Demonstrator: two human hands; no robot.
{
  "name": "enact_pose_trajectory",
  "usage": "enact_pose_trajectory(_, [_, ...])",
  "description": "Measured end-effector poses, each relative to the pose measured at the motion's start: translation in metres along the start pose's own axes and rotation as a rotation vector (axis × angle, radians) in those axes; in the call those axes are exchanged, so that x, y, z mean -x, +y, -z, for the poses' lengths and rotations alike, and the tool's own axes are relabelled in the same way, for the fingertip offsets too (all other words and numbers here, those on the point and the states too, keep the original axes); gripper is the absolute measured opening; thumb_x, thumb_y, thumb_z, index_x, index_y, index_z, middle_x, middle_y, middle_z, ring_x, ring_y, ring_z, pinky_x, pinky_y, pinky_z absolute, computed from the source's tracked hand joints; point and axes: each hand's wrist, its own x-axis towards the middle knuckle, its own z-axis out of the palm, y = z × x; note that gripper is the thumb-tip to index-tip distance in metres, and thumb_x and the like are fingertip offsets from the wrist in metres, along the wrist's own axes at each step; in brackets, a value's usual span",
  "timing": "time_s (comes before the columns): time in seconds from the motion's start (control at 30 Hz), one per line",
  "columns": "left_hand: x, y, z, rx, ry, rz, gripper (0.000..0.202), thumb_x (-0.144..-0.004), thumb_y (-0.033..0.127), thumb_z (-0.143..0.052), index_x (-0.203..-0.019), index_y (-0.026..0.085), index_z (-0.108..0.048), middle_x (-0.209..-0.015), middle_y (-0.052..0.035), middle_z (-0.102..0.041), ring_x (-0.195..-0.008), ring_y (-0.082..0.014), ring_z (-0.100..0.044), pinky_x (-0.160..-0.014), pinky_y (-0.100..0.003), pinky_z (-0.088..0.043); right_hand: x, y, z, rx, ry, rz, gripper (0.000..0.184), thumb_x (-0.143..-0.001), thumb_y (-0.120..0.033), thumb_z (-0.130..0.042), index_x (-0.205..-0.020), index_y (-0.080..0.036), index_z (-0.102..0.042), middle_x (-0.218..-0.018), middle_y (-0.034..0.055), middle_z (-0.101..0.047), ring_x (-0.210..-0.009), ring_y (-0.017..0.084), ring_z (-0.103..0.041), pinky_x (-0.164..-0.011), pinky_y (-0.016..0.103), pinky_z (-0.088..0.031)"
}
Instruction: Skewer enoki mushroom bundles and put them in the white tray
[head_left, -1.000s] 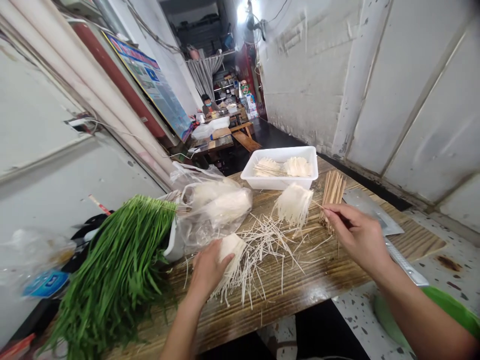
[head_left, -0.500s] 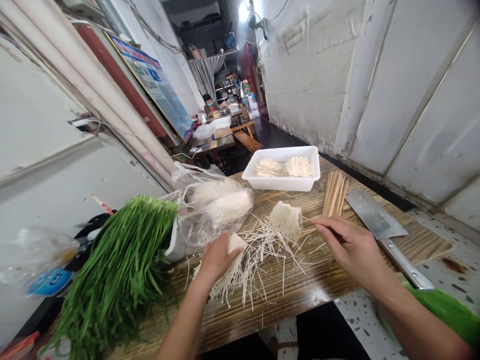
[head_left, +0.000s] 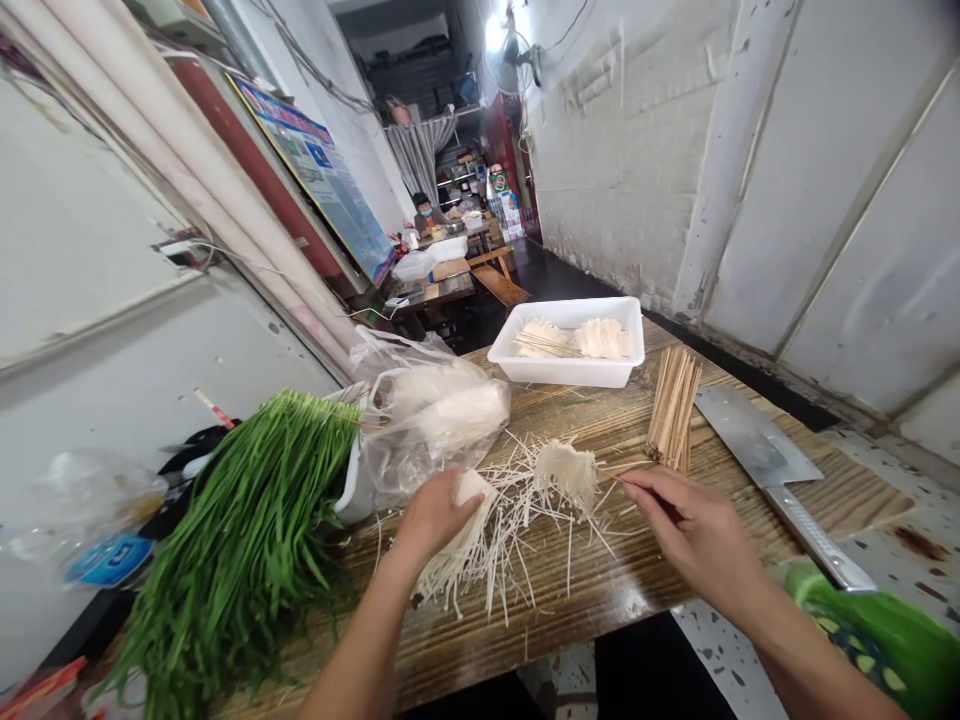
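My left hand (head_left: 431, 520) rests closed on a pale bunch of enoki mushrooms (head_left: 469, 545) lying on the wooden table (head_left: 600, 590). My right hand (head_left: 690, 530) pinches the end of a thin wooden skewer that carries a small skewered enoki bundle (head_left: 568, 467), held low over the loose mushroom strands. A stack of bare skewers (head_left: 673, 408) lies just beyond my right hand.
A white tray (head_left: 570, 371) with skewered bundles stands at the table's far edge. A cleaver (head_left: 765, 462) lies at the right. A big sheaf of green chives (head_left: 247, 545) and a plastic bag of enoki (head_left: 439, 420) fill the left. A seated person is far down the corridor.
My right hand has drawn back toward me and lowered the skewered bundle down near the loose strands. My left hand has shifted slightly on its bunch.
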Motion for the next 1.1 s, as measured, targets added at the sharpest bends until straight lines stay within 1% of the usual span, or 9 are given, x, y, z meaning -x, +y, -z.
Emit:
enact_pose_trajectory(0.07, [-0.002,-0.001,0.002,0.003,-0.017,-0.001,0.061,-0.076,0.053,-0.052,-0.121,0.012,-0.054,-0.124,-0.0156,-0.059,-0.115,-0.0286,-0.053,-0.096,-0.036,-0.038,0.002,0.0,-0.001,-0.013,-0.007,-0.007,0.016,-0.088,-0.015,-0.051,-0.1,-0.021,-0.061,-0.09,0.0017,-0.066,-0.08,0.014,-0.062,-0.072,0.025,-0.048])
enact_pose_trajectory(0.17, [-0.008,-0.004,0.005,0.0,-0.046,0.009,0.061,-0.078,0.052,-0.05,-0.122,0.011,-0.054,-0.122,-0.0163,-0.06,-0.113,-0.0296,-0.054,-0.094,-0.037,-0.039,0.005,0.0,-0.003,-0.028,-0.026,-0.036,0.016,-0.089,-0.016,-0.05,-0.101,-0.022,-0.061,-0.088,0.0019,-0.065,-0.078,0.014,-0.061,-0.07,0.026,-0.047])
enact_pose_trajectory(0.37, [-0.016,-0.008,0.01,0.01,-0.098,-0.042,0.063,-0.07,0.05,-0.061,-0.122,0.015,-0.056,-0.126,-0.014,-0.057,-0.115,-0.0288,-0.052,-0.093,-0.034,-0.038,0.009,0.003,-0.009,-0.015,-0.049,-0.065,0.015,-0.09,-0.019,-0.049,-0.097,-0.02,-0.062,-0.086,0.0029,-0.065,-0.077,0.016,-0.061,-0.07,0.028,-0.047])
enact_pose_trajectory(0.6, [-0.021,-0.01,0.012,0.034,-0.132,-0.088,0.056,-0.064,0.045,-0.069,-0.114,0.023,-0.061,-0.116,-0.009,-0.064,-0.104,-0.0263,-0.058,-0.085,-0.031,-0.042,0.014,0.008,-0.01,-0.013,-0.052,-0.063,0.015,-0.09,-0.021,-0.048,-0.097,-0.02,-0.062,-0.089,0.0039,-0.066,-0.08,0.017,-0.063,-0.072,0.028,-0.049])
enact_pose_trajectory(0.7, [-0.022,-0.013,0.01,0.035,-0.121,-0.072,0.056,-0.064,0.047,-0.067,-0.114,0.021,-0.062,-0.115,-0.0097,-0.064,-0.103,-0.0257,-0.059,-0.085,-0.031,-0.042,0.015,0.009,-0.011,-0.006,-0.068,-0.067,0.016,-0.09,-0.022,-0.047,-0.097,-0.02,-0.062,-0.088,0.004,-0.066,-0.079,0.017,-0.063,-0.071,0.028,-0.049])
enact_pose_trajectory(0.83, [-0.023,-0.014,0.009,0.012,-0.098,-0.032,0.059,-0.065,0.047,-0.064,-0.116,0.016,-0.06,-0.108,-0.0119,-0.066,-0.095,-0.0254,-0.061,-0.081,-0.031,-0.044,0.014,0.009,-0.011,0.012,-0.073,-0.066,0.018,-0.091,-0.023,-0.046,-0.096,-0.019,-0.062,-0.088,0.0048,-0.067,-0.079,0.018,-0.063,-0.071,0.029,-0.05])
enact_pose_trajectory(0.9, [-0.022,-0.011,0.01,-0.008,-0.09,-0.034,0.054,-0.065,0.043,-0.064,-0.111,0.016,-0.062,-0.106,-0.0116,-0.067,-0.094,-0.0256,-0.062,-0.08,-0.031,-0.044,0.014,0.008,-0.012,0.015,-0.075,-0.068,0.018,-0.091,-0.023,-0.046,-0.096,-0.019,-0.062,-0.088,0.0053,-0.067,-0.079,0.018,-0.063,-0.07,0.029,-0.05])
enact_pose_trajectory(1.03, [-0.017,-0.002,0.012,-0.051,-0.058,-0.062,0.041,-0.068,0.034,-0.06,-0.104,0.017,-0.065,-0.107,-0.0111,-0.067,-0.1,-0.026,-0.059,-0.084,-0.031,-0.042,0.014,0.008,-0.013,0.012,-0.08,-0.078,0.018,-0.091,-0.023,-0.045,-0.096,-0.019,-0.062,-0.087,0.0053,-0.067,-0.077,0.018,-0.064,-0.07,0.03,-0.05])
enact_pose_trajectory(1.1, [-0.015,0.001,0.011,-0.075,-0.059,-0.072,0.033,-0.07,0.029,-0.057,-0.099,0.017,-0.066,-0.101,-0.0107,-0.069,-0.096,-0.0258,-0.061,-0.083,-0.031,-0.042,0.014,0.007,-0.014,0.01,-0.082,-0.081,0.018,-0.091,-0.023,-0.046,-0.096,-0.019,-0.062,-0.087,0.0049,-0.067,-0.078,0.018,-0.064,-0.07,0.029,-0.05])
